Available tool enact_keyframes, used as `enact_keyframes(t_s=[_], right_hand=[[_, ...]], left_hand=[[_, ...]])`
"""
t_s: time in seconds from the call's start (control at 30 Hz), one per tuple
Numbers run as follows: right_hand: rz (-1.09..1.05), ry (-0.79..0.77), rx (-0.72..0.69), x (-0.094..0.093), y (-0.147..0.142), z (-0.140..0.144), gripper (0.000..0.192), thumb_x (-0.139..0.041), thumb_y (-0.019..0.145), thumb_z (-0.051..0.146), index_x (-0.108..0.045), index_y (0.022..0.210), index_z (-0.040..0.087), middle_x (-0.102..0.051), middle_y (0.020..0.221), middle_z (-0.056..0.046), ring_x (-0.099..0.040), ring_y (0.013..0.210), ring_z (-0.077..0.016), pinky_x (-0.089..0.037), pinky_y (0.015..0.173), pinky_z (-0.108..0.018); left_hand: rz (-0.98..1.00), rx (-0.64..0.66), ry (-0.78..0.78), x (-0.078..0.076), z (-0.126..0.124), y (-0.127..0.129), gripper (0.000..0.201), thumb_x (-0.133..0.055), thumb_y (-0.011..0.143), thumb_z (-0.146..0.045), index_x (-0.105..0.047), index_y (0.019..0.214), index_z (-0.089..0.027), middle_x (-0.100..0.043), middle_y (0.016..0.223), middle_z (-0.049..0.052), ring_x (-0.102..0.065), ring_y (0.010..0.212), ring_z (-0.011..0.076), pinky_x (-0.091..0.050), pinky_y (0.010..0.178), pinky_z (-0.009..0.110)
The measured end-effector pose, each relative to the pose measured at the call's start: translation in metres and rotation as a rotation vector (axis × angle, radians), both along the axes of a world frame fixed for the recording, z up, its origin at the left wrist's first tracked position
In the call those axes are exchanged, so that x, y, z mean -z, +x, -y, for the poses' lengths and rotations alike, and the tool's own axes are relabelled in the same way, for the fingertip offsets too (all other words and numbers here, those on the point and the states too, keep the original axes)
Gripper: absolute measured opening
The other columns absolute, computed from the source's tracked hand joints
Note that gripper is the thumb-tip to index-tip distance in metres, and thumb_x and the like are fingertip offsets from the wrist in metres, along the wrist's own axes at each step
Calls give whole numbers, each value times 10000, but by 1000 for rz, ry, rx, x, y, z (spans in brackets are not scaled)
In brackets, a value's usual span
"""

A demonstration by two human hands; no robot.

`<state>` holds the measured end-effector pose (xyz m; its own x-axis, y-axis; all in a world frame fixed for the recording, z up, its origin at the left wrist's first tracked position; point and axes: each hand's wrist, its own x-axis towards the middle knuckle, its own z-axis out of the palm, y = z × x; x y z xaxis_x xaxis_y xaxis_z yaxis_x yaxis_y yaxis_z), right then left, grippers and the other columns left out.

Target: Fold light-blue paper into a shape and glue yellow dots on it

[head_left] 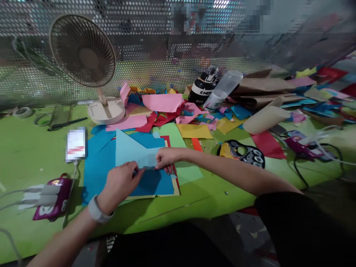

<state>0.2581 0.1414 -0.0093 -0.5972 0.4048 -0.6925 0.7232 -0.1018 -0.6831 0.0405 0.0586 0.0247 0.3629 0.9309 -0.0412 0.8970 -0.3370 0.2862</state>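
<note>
We pinch the light blue paper [133,152] with left hand [118,185] and right hand [166,157] fingers gripping its lower edge above the dark blue sheet [151,183], where an uneven pull could skew the crease.

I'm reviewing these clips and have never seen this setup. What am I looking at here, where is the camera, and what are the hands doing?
There is one picture, from a camera worn on a person's head, looking down at their own bare hands. No machine is involved. The left hand, with a wristband, and the right hand both pinch a light blue paper sheet lying on darker blue sheets on a green table. Around it are a small desk fan, scattered coloured paper scraps, a phone, a purple glue gun and a black bottle.
</note>
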Motion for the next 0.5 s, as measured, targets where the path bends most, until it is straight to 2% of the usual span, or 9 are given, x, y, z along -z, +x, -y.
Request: enact_keyframes(t_s=[0.1,0.2,0.33,0.5], right_hand=[[19,-3,-9,-2,0,-1,432,-727,737,526,-524,614,164,-632,474,36,-638,473,-122,-398,468,-192],[20,-21,-17,-2,0,-3,410,-734,741,504,-527,649,164,-633,477,39,-636,468,-117,-390,467,-188],[9,-58,-24,0,2,-6,450,-757,706,545,-528,678,159,-666,524,18,-644,475,-123,-410,485,-195],[-13,-79,-18,1,5,-5,483,-743,710,578,-499,681,162,-680,550,4,-643,461,-122,-410,473,-196]], left_hand=[[229,-67,-494,0,-20,26,340,-524,855,-465,-566,642,-203,-658,615,54,-658,646,220,-439,576,277],[292,-74,-729,11,-41,31,323,-582,806,-474,-540,641,-199,-662,556,18,-639,501,182,-458,507,258],[320,-106,-897,21,-53,27,444,-623,746,-584,-542,573,-183,-672,523,30,-648,487,176,-491,503,256],[331,-150,-929,22,-55,24,527,-725,606,-653,-543,506,-169,-655,474,42,-631,455,172,-459,456,241]])
